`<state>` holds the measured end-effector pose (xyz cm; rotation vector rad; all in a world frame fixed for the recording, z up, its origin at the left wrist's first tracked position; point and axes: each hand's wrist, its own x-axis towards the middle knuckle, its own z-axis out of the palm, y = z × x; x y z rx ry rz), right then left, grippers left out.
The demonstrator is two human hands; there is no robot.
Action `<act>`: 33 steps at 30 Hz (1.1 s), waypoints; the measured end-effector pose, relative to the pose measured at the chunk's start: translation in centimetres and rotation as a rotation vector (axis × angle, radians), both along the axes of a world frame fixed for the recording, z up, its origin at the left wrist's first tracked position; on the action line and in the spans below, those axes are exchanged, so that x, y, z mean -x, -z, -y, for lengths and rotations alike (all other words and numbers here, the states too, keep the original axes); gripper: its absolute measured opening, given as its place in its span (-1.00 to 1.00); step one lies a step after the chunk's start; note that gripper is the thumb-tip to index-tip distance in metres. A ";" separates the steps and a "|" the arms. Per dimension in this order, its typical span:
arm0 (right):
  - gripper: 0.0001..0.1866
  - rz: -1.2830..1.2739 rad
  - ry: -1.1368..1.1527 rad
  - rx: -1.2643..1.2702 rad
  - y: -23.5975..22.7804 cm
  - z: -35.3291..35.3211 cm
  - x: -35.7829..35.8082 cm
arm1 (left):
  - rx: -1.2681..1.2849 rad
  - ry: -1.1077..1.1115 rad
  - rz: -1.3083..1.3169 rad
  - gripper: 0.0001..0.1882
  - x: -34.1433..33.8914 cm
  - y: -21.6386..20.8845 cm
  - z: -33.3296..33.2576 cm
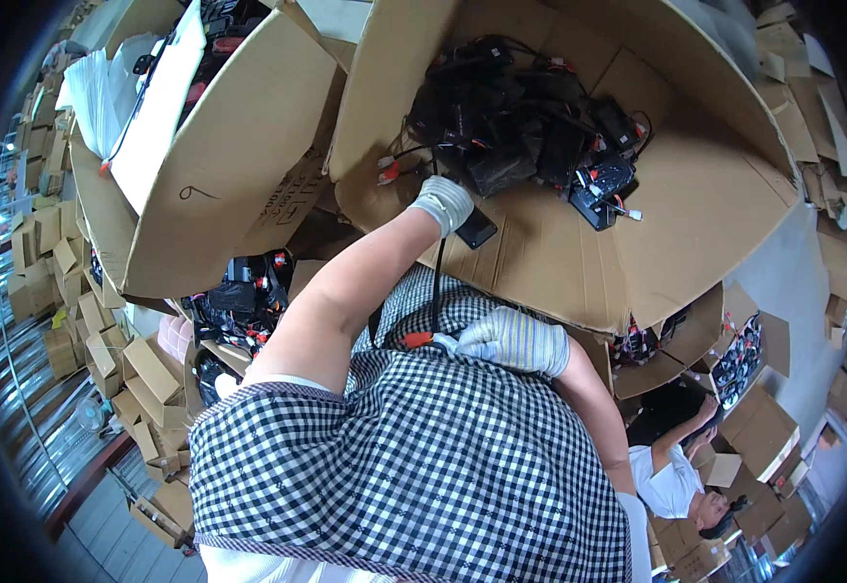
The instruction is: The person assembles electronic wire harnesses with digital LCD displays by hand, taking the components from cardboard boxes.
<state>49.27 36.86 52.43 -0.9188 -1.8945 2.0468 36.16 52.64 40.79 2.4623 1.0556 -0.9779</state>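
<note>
My left hand (446, 202), in a pale knit glove, reaches over the near side of a large cardboard box (559, 267). Its fingers are curled, partly hidden, around a black cable (437, 272) that runs above and below the hand. A flat black rectangular pack (476, 229) lies right beside it. My right hand (516, 340), in a striped grey glove, is closed in front of my checked apron. From its fingertips sticks an orange-and-grey piece (420, 340), close to the cable's lower stretch; its exact kind is unclear.
Inside the box is a heap of black packs (516, 121) with wires and white and red connectors. Another carton (220, 175) stands at left, near a pile of black parts (244, 301). At lower right a person (671, 476) sits among cartons.
</note>
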 end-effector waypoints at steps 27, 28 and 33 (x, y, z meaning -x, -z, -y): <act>-0.44 0.270 0.130 0.284 1.7 -3.2 -0.1 | 1.091 -2.015 1.915 -0.79 19.8 1.4 20.1; -0.44 0.276 0.141 0.250 1.8 -3.3 -0.1 | 0.652 -2.357 1.829 -0.85 20.7 3.7 22.1; -0.54 0.248 0.263 0.341 1.8 -3.0 -0.2 | -0.257 -2.453 2.050 -0.87 32.0 8.1 23.1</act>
